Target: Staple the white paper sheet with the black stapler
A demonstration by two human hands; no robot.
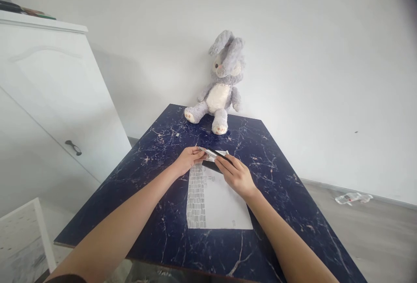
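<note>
A sheet of paper lies on the dark blue marbled table, with a column of grey shaded brick-like blocks drawn down its left side. Over its far end, both hands are around a slim black-and-white object whose kind I cannot make out. My left hand pinches its left end between thumb and fingers. From the other side my right hand is closed on it, fingers hiding part of it. A black flat piece shows just below; whether it belongs to the same object I cannot tell.
A grey plush rabbit sits at the table's far edge against the wall. Beyond it on the tabletop's left lies a small white bit. A white cabinet stands left. A clear plastic item lies on the floor at right.
</note>
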